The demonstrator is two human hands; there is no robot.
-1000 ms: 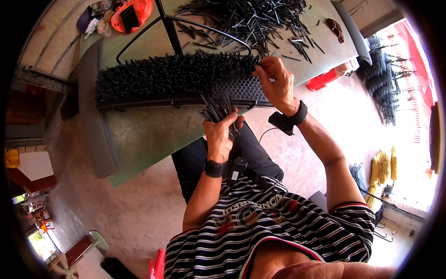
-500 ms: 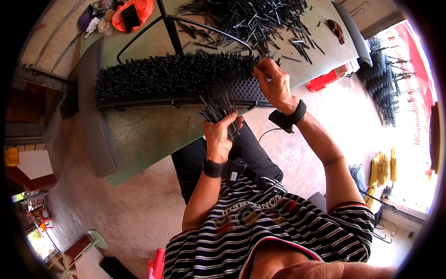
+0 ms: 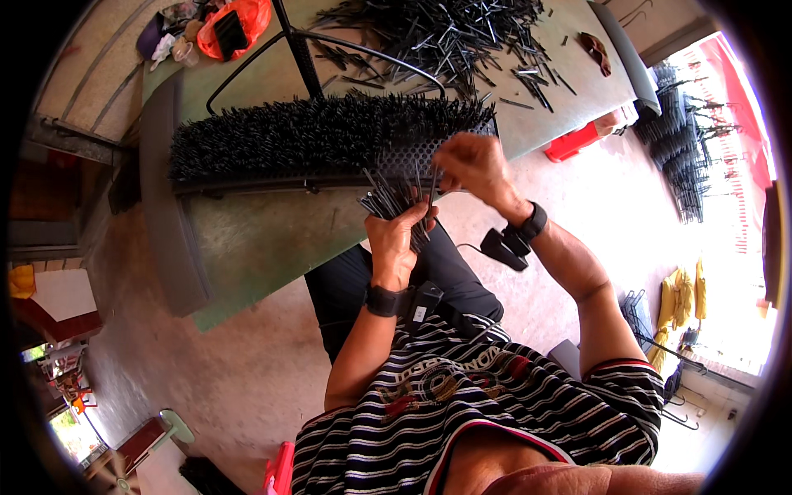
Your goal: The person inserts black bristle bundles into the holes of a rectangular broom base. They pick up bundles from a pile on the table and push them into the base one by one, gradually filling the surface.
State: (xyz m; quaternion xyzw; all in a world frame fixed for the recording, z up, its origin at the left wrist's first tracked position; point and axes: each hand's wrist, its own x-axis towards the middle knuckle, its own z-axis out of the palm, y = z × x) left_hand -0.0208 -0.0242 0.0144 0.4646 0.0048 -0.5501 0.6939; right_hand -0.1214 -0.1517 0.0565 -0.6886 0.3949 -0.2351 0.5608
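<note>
A long black perforated panel lies along the table's near side, thickly covered with upright black tufts. Bare holes show toward its right end. My left hand is closed round a bunch of thin black strips, just in front of the panel's lower edge. Close beside the tips of that bunch, my right hand pinches one dark strip, its fingers slightly blurred. Each wrist wears a black strap with a small box.
A heap of loose black strips covers the far part of the green table. A black metal frame rises behind the panel. At the far left lies an orange plastic bag with a dark phone-like slab. Dark racks stand at right.
My right hand has moved from the panel's right end down and left, beside the bunch. My left hand has shifted slightly right with its strips.
</note>
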